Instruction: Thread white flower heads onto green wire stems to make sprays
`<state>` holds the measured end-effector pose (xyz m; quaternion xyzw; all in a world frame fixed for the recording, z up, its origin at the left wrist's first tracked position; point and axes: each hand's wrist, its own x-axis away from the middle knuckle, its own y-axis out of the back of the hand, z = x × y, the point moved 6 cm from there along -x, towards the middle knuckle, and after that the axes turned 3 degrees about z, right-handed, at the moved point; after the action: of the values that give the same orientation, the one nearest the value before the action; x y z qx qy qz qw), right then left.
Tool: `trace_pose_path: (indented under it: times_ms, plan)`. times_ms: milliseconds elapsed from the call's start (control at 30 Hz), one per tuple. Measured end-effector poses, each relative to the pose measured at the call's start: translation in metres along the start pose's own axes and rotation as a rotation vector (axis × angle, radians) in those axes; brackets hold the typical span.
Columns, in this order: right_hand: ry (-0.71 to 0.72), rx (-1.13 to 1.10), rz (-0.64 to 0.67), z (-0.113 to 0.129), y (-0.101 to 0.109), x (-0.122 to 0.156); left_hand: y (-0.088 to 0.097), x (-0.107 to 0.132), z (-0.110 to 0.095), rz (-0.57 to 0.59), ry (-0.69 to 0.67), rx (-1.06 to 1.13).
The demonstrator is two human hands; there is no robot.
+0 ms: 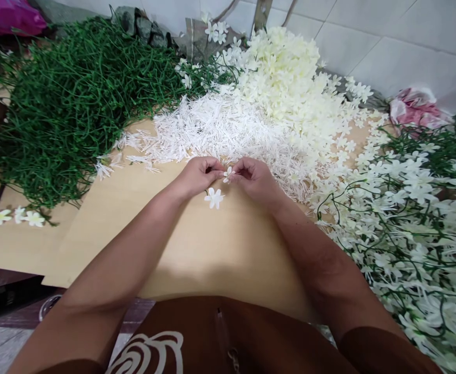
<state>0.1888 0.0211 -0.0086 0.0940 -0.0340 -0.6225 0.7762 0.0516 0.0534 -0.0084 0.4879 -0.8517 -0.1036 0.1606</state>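
My left hand [198,175] and my right hand [254,179] meet over a tan board [196,249], both pinched on a small white artificial flower [228,174] held between their fingertips. A second white flower [214,198] hangs just below on a thin green stem that my left hand seems to hold. Right behind my hands lies a heap of white plastic stamens [216,127]. A pile of cream petals [286,78] sits farther back.
A big tangle of green stems [72,104] fills the left. Finished stems with white flowers [415,218] are heaped on the right. A few loose flowers [13,215] lie at the left edge. White tiles and a pink bag [417,106] lie behind.
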Motion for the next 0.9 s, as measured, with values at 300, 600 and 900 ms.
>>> trace_pose_path:
  times_ms: [300, 600, 900]
  plan:
    - [-0.004, 0.060, 0.006, -0.0025, -0.0011, -0.0018, -0.0031, -0.0016, 0.0024, 0.029, -0.052, -0.051]
    - [0.039, 0.103, 0.022, -0.0026, -0.0054, -0.0023, -0.0048, -0.0037, 0.0020, 0.045, -0.052, -0.088]
    - [0.032, -0.001, -0.029, -0.0064, -0.0001, -0.0049, -0.0052, 0.0001, -0.0020, 0.072, 0.017, 0.108]
